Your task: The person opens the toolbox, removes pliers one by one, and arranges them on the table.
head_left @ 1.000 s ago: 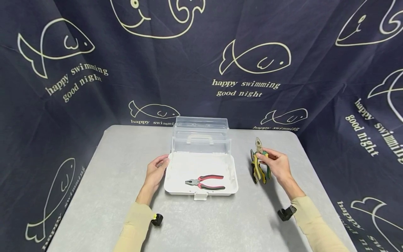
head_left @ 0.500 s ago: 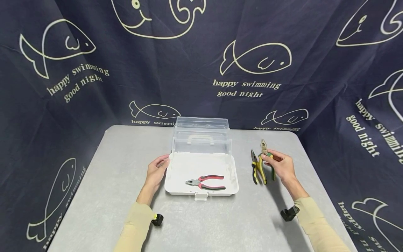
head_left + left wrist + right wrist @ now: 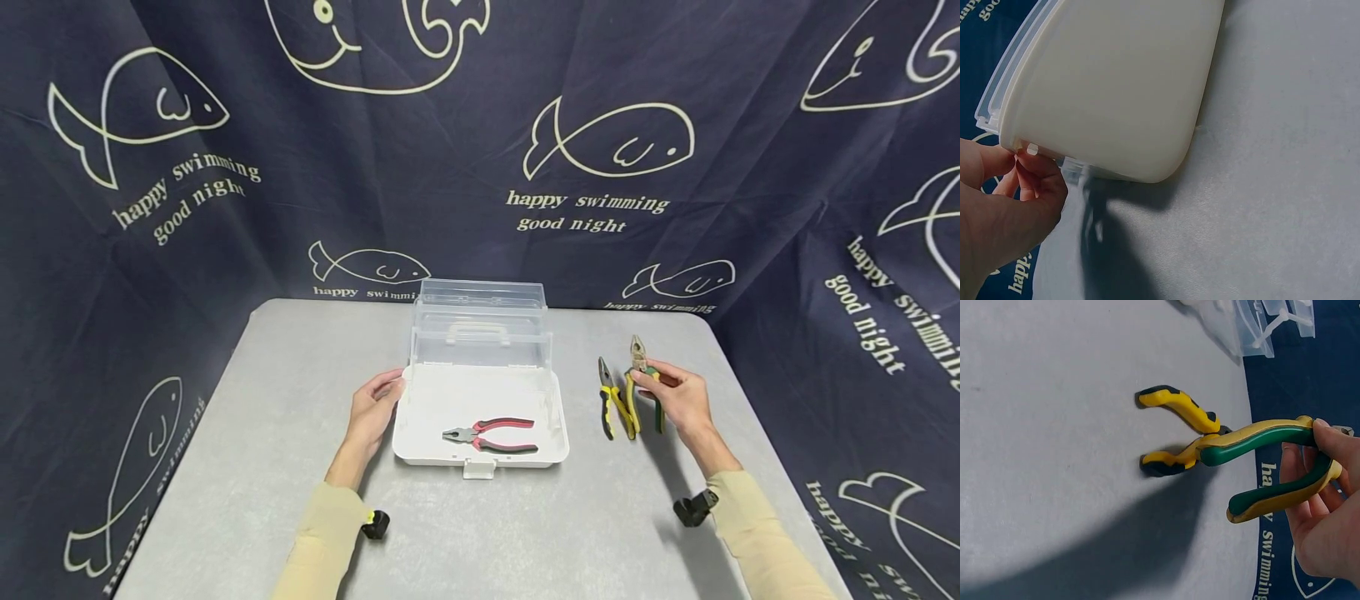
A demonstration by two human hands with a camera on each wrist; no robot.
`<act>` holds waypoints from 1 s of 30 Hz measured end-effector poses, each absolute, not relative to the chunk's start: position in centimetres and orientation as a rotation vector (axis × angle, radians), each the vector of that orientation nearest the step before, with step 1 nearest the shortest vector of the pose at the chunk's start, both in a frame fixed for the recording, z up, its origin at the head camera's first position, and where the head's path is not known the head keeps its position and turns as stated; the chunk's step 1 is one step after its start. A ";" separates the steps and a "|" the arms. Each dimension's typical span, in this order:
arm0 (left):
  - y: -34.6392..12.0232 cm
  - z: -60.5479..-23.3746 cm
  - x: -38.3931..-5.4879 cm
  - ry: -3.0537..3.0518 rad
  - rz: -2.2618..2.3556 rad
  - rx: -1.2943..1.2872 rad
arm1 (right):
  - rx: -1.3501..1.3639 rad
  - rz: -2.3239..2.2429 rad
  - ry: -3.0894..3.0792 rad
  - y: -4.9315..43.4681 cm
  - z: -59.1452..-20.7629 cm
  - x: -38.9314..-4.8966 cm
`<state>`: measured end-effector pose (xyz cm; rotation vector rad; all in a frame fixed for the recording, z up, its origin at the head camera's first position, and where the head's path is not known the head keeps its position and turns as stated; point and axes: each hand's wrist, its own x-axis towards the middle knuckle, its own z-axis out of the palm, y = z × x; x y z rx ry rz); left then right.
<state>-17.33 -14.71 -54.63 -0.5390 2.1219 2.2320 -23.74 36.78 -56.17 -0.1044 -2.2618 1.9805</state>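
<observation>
A white toolbox (image 3: 442, 395) lies with its lid raised, and red-and-black combination pliers (image 3: 505, 422) rest on its floor near the front. My left hand (image 3: 372, 410) pinches the box's left rim; the left wrist view shows thumb and fingertips at that edge (image 3: 1009, 134). To the right, my right hand (image 3: 684, 398) holds green-and-yellow pliers (image 3: 638, 354) by the upper handles, their head pointing away and their handle ends above the table. On the table beside them lie yellow-and-black long-nose pliers (image 3: 606, 404), partly hidden behind the held pair in the right wrist view.
The clear, tiered lid (image 3: 480, 321) with a white carrying handle stands behind the box. At the box's front a white latch (image 3: 478, 469) hangs out. A grey table (image 3: 525, 542) lies beneath, bounded by a dark blue fish-patterned cloth (image 3: 465, 183).
My right hand has moved to the right with the green-and-yellow pliers, away from the long-nose pliers, which now show more fully. The left hand stays at the box rim.
</observation>
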 end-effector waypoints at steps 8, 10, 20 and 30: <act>-14.5 -52.7 -16.8 2.112 2.213 -0.514 | -0.288 1.994 -2.278 34.2 -51.4 -21.5; -14.5 -52.8 -16.8 2.116 2.212 -0.511 | -0.335 1.997 -2.287 34.2 -51.2 -21.5; -14.7 -54.8 -17.3 2.159 2.204 -0.531 | -0.387 1.874 -2.399 35.2 -52.2 -21.6; -14.7 -54.6 -17.3 2.132 2.227 -0.523 | -0.475 1.774 -2.500 35.6 -53.0 -21.9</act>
